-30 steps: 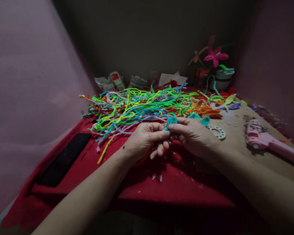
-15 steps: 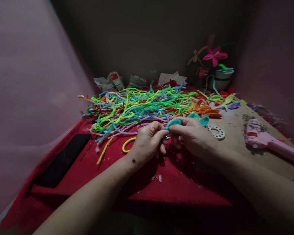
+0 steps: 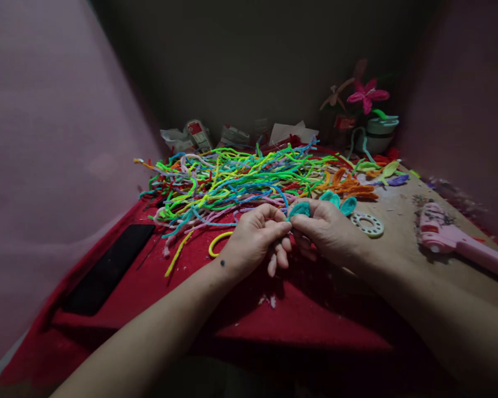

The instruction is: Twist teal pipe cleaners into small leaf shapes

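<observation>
Between my two hands is a teal petal [image 3: 299, 210] that looks made of fuzzy pipe cleaner. My left hand [image 3: 255, 237] pinches its narrow tip between thumb and forefinger, with the other fingers loosely curled below. Closed around the petal's right side is my right hand [image 3: 326, 226], its thumb in front. More teal petals [image 3: 347, 206] lie just beyond the right hand, on the board. A yellow ring-shaped handle [image 3: 214, 243] shows partly behind my left wrist.
A tangled pile of coloured pipe cleaners [image 3: 232, 182] spreads across the back. To the left lies a black phone-like slab [image 3: 110, 268]. On the right are a white ring with holes [image 3: 367, 224], a pink long-handled tool [image 3: 452, 237] and orange petals [image 3: 352, 188]. A flower pot [image 3: 377, 135] stands behind.
Both hands have shifted very slightly right in view with the petal still between them. The left hand's lower fingers have spread a little, and the view has moved slightly.
</observation>
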Available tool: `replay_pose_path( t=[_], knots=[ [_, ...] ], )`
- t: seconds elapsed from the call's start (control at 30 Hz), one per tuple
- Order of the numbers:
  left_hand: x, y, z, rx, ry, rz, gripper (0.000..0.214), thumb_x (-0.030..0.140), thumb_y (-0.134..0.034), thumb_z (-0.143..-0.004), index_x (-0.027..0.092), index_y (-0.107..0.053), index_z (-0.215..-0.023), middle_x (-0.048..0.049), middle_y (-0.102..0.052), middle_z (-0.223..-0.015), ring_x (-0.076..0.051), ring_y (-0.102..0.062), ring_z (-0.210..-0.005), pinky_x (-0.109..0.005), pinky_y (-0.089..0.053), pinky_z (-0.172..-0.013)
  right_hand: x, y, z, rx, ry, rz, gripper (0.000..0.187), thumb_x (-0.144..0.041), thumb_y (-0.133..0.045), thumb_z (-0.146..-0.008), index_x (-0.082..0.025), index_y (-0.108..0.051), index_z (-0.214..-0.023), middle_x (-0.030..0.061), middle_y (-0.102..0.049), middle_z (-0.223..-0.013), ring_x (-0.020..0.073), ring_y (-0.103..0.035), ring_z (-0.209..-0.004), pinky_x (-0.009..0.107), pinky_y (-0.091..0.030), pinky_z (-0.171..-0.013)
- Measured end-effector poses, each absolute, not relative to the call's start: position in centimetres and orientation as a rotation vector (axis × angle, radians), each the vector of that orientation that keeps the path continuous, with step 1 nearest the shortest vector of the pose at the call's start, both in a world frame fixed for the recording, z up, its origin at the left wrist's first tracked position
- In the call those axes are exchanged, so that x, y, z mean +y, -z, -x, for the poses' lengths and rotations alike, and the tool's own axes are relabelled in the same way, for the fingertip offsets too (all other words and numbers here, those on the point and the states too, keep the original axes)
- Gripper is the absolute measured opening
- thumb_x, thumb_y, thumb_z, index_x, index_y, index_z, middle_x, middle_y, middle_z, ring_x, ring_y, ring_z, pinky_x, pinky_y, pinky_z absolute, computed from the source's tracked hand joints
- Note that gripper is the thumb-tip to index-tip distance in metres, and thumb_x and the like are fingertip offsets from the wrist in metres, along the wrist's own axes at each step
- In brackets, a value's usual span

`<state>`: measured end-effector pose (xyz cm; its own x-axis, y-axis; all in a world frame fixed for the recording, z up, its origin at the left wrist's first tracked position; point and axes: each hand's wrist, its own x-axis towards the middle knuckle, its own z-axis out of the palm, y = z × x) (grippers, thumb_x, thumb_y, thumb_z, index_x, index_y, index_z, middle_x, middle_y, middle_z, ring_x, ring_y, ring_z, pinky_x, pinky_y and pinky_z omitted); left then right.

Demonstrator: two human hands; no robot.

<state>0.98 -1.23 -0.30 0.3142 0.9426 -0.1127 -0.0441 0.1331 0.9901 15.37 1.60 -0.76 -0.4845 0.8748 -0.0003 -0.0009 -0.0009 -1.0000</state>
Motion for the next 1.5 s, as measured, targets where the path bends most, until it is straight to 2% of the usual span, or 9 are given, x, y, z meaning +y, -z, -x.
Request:
replay_pose_path(
  t=[0.2, 0.47, 0.57, 0.73, 0.97, 1.2, 1.3, 1.4, 1.5],
  knots=[
    [-1.6, 0.8, -1.5, 1.208, -1.053, -1.492, 0.011, 0.029, -0.050, -0.081, 0.019, -0.045, -0.081, 0.0052, -0.055, -0.056, -0.007, -0.052, -0.036, -0.013, -0.035, -0.029, 1.6, 1.1, -15.5, -1.527, -1.638, 0.873, 0.013, -0.017, -0.044, -0.072, -0.018, -0.047, -0.060, -0.0059, -0.044, -0.039, 0.0065, -0.036, -0.029, 0.018, -0.028, -0.028],
    [-1.4, 0.5, -1.2, 0.929, -0.936, -1.089, 0.015, 0.028, -0.053, -0.078, 0.018, -0.043, -0.075, 0.0056, -0.053, -0.053, -0.005, -0.042, -0.029, -0.014, -0.033, -0.024, 1.7, 1.0, -15.3, -1.436, -1.717, 0.826, 0.008, -0.011, -0.049, -0.067, -0.018, -0.048, -0.065, -0.0071, -0.045, -0.039, 0.0061, -0.034, -0.028, 0.017, -0.028, -0.027],
    [-1.2, 0.4, -0.9, 0.950, -1.014, -1.113, 0.016, 0.030, -0.053, -0.079, 0.017, -0.044, -0.075, 0.0056, -0.053, -0.052, -0.004, -0.040, -0.029, -0.014, -0.031, -0.025, 1.8, 0.8, -15.1, -1.336, -1.776, 0.737, 0.006, -0.018, -0.057, -0.071, -0.017, -0.051, -0.069, -0.0052, -0.051, -0.048, 0.0068, -0.042, -0.033, 0.019, -0.036, -0.031],
    [-1.1, 0.1, -0.7, 1.010, -1.085, -1.179, 0.017, 0.031, -0.051, -0.081, 0.018, -0.044, -0.073, 0.0060, -0.052, -0.052, -0.003, -0.038, -0.029, -0.012, -0.029, -0.026, 2.1, 1.0, -15.2, -1.199, -1.786, 0.667, 0.018, -0.031, -0.064, -0.072, -0.014, -0.059, -0.075, -0.0010, -0.057, -0.060, 0.0086, -0.053, -0.048, 0.020, -0.045, -0.044],
    [-0.9, 0.2, -0.7, 1.007, -1.019, -1.196, 0.016, 0.029, -0.052, -0.080, 0.018, -0.044, -0.073, 0.0062, -0.052, -0.053, -0.003, -0.038, -0.030, -0.012, -0.028, -0.026, 2.5, 1.5, -15.3, -1.106, -1.678, 0.700, 0.011, -0.023, -0.071, -0.065, -0.013, -0.066, -0.067, -0.0005, -0.060, -0.060, 0.0076, -0.055, -0.050, 0.019, -0.044, -0.048],
    [-1.0, 0.3, -1.1, 1.000, -1.179, -1.220, 0.017, 0.032, -0.052, -0.081, 0.018, -0.044, -0.074, 0.0050, -0.057, -0.054, -0.004, -0.043, -0.031, -0.014, -0.031, -0.029, 1.5, 1.4, -14.6, -1.157, -1.767, 0.645, 0.017, -0.025, -0.065, -0.072, -0.013, -0.061, -0.061, 0.0009, -0.059, -0.057, 0.0095, -0.055, -0.053, 0.023, -0.043, -0.055],
    [-1.1, 0.3, -1.0, 1.057, -1.112, -1.194, 0.019, 0.033, -0.054, -0.079, 0.017, -0.046, -0.073, 0.0030, -0.059, -0.055, -0.005, -0.043, -0.031, -0.014, -0.029, -0.028, 1.3, 1.5, -14.5, -1.152, -1.760, 0.657, 0.016, -0.029, -0.063, -0.072, -0.014, -0.060, -0.067, -0.0008, -0.057, -0.059, 0.0099, -0.053, -0.054, 0.025, -0.043, -0.058],
    [-1.0, -0.1, -0.6, 1.150, -1.014, -1.170, 0.022, 0.036, -0.060, -0.074, 0.016, -0.051, -0.074, 0.0050, -0.054, -0.048, -0.003, -0.037, -0.029, -0.014, -0.025, -0.029, 1.3, 1.4, -14.6, -1.187, -1.677, 0.782, 0.017, -0.032, -0.062, -0.071, -0.016, -0.060, -0.072, -0.0021, -0.055, -0.064, 0.0073, -0.046, -0.049, 0.022, -0.036, -0.048],
    [-0.9, -0.9, 0.1, 1.156, -1.078, -1.151, 0.026, 0.032, -0.068, -0.068, 0.017, -0.054, -0.083, 0.0071, -0.051, -0.053, 0.000, -0.033, -0.032, -0.013, -0.021, -0.032, 1.2, 1.1, -14.9, -1.315, -1.557, 0.899, 0.019, -0.033, -0.059, -0.074, -0.015, -0.057, -0.069, -0.0035, -0.050, -0.059, 0.0052, -0.036, -0.044, 0.021, -0.025, -0.042]
  ],
)
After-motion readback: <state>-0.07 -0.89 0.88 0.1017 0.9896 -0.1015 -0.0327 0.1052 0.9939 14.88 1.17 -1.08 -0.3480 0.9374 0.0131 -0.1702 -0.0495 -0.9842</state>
